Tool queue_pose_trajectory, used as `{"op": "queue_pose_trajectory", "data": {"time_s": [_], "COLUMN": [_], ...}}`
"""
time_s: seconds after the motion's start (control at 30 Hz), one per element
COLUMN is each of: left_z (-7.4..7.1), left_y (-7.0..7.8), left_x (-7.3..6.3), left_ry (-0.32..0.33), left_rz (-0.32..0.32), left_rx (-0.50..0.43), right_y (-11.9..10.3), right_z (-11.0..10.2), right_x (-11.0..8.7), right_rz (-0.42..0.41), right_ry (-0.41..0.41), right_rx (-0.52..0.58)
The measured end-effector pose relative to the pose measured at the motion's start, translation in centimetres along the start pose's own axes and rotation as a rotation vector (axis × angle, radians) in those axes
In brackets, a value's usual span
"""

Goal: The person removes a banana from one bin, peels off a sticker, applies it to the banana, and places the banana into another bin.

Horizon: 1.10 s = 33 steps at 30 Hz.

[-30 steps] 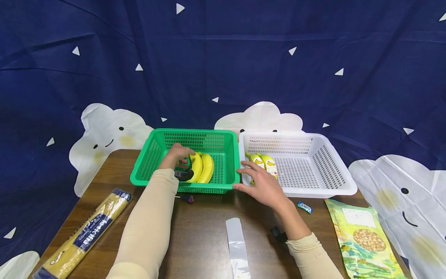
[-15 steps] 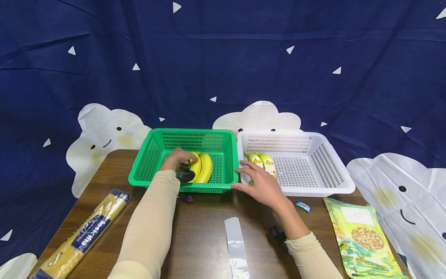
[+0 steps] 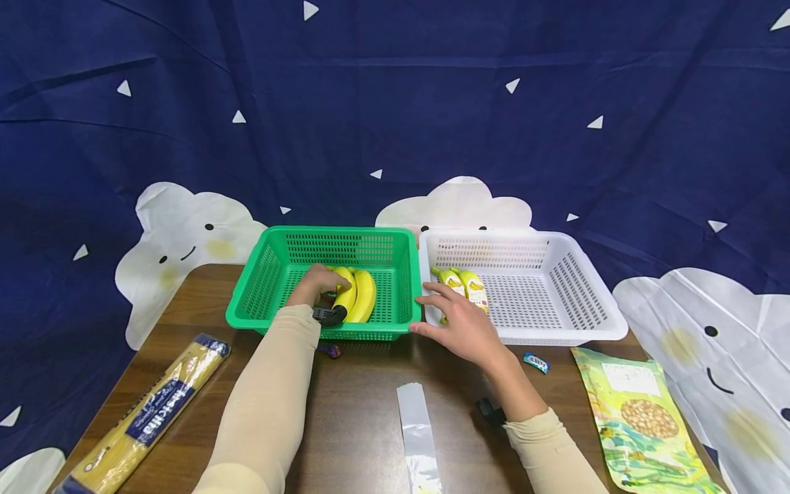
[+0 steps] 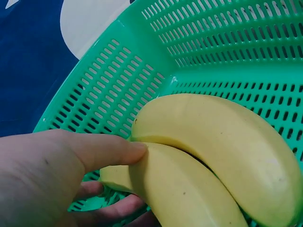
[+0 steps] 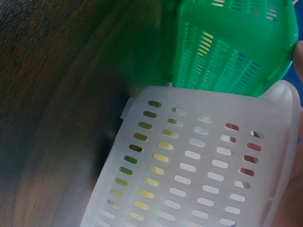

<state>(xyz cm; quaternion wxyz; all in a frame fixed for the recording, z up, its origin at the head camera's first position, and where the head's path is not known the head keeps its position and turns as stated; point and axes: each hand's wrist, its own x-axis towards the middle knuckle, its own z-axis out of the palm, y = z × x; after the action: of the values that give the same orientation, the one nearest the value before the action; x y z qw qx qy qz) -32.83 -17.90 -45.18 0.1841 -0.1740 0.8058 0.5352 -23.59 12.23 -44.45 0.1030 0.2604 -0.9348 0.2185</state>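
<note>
My left hand (image 3: 316, 283) reaches into the green basket (image 3: 345, 229) on the left. There it holds the nearer banana (image 4: 182, 182), thumb on top close to its stem end and fingers around its far side, partly hidden. A second banana (image 3: 366, 295) lies alongside, to the right. My right hand (image 3: 465, 328) rests with spread, relaxed fingers where the green basket meets the white basket (image 3: 580, 334). Under and beyond those fingers, two green-and-yellow packs with banana pictures (image 3: 476, 288) stand in the white basket's left end.
A long pack of spaghetti (image 3: 151, 412) lies at the left of the table. On the right are a small blue wrapped candy (image 3: 536, 362) and a yellow-green bag of nuts or beans (image 3: 642, 415). A silvery strip (image 3: 420, 432) lies in front, and a small dark purple item (image 3: 332, 350) sits before the green basket.
My left hand has shifted slightly right, its fingers now over the left banana's upper part. My right hand has stayed in place at the basket rims.
</note>
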Motion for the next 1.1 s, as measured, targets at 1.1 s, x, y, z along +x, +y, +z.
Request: {"op": "queue_pose_trajectory", "data": {"time_s": [1.1], "left_z": [-2.9], "left_y": [0.2], "left_x": [-1.4], "left_ry": [-0.052], "left_rz": [0.051], "left_rx": [-0.148], "right_y": [-0.2], "right_z": [-0.4], "right_x": [0.0], "right_rz": [-0.005], "right_ry": [-0.025], "right_rx": [0.002]}}
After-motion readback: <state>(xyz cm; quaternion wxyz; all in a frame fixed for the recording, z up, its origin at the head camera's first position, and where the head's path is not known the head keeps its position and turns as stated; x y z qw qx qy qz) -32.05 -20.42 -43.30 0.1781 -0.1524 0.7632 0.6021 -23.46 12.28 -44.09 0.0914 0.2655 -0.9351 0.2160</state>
